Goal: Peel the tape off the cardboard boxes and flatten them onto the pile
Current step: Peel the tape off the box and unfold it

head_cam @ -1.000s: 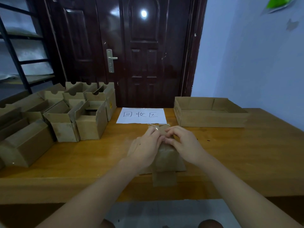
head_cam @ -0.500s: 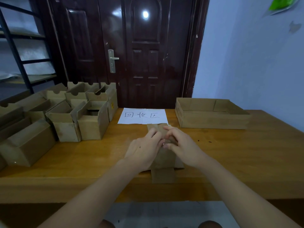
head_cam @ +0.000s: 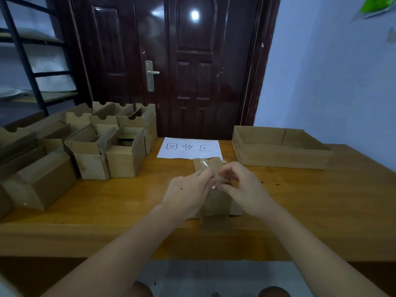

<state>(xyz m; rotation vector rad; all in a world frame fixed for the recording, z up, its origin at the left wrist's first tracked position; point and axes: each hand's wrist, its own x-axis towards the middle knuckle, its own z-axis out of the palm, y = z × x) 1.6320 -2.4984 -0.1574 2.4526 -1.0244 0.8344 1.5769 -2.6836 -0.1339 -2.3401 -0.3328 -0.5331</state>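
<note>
black metal shelving frame (head_cam: 25, 61) stands at far left, beside a dark brown panelled door (head_cam: 192, 71) with a silver lever handle (head_cam: 150, 75). the long orange-brown wooden bench (head_cam: 321, 200) carries everything else. on its left portion: a cluster of small open brown cardboard boxes (head_cam: 85, 146), upright, touching one another, several with flaps raised. centre, at the far edge: a white paper sheet with black handwritten characters (head_cam: 189, 147), lying flat. just in front of it, overlapping its near edge: the small brown cardboard box being worked on (head_cam: 214, 202), resting on the bench with one flap (head_cam: 215, 225) hanging over the near edge. a strip of clear glossy tape (head_cam: 203, 163) runs along its top face. left hand (head_cam: 188, 196): rests on the box's left side, fingers curled, thumb and forefinger meeting at the top centre; its grip pinches a lifted bit of the tape. right hand (head_cam: 246, 189): on the box's right side, fingers curled, fingertips (head_cam: 222, 174) pinched at the same spot, touching the left hand's fingertips. whether each hand has tape or only cardboard in its pinch cannot be told with certainty. right portion: a wide shallow open brown cardboard tray (head_cam: 278, 156), well apart from the hands. a pale blue wall (head_cam: 332, 82) lies behind it.
</note>
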